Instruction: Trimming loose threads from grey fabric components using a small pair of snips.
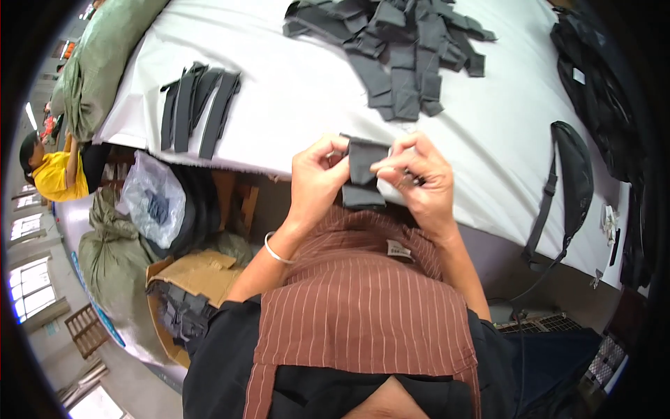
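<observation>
A folded strip of dark grey fabric [366,162] is held up in front of my apron, at the near edge of the table. My left hand [317,174] pinches its left edge between thumb and fingers. At its right edge is my right hand [422,178], its fingers curled and close to the cloth. A small dark object [417,179] shows within the right hand's curled fingers; its kind is too small to make out. Beyond both hands, a loose heap of similar dark grey fabric pieces [405,63] lies on the white-covered table [279,91].
Several dark strips [199,108] lie at the table's left. A black strapped bag [569,188] rests at the right. Below left are a plastic-lined bin [157,202], a green sack [115,255] and a cardboard box [199,276]. A person in yellow [63,174] stands far left.
</observation>
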{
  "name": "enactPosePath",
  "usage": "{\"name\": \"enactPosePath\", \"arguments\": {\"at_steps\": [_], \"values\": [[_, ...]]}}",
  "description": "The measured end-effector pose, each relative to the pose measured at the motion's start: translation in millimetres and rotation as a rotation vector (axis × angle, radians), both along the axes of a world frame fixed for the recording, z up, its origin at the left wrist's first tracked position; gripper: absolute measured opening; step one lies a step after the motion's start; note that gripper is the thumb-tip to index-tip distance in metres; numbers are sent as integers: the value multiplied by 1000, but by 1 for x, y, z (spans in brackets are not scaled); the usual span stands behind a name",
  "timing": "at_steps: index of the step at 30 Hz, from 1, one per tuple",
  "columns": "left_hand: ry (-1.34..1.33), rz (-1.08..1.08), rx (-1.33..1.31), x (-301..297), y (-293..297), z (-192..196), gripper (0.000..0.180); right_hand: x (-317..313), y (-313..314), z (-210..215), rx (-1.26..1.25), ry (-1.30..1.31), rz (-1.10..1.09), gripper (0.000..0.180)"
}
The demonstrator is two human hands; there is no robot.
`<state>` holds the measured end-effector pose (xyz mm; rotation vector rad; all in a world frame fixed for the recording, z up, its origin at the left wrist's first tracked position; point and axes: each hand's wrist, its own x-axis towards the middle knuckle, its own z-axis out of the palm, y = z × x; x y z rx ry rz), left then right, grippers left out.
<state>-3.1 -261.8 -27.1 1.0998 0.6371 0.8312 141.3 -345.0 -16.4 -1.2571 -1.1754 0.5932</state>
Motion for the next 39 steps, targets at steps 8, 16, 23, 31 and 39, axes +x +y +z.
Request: {"name": "enactPosePath", "arguments": {"at_steps": [8,16,23,31,39], "values": [[162,-63,349,1,-6,-10,6,-1,-5,-17,-128,338,-102,21],[43,-69,318,9,6,-12,16,6,3,-4,1,-98,-86,14],[18,105,252,16,1,-7,13,8,15,-2,223,-371,-292,31],[52,-120,-18,2,-2,0,29,0,12,-5,246,-432,-295,37],[184,-342,-63,-3,4,-4,22,5,-1,-13,110,-140,-103,20]]}}
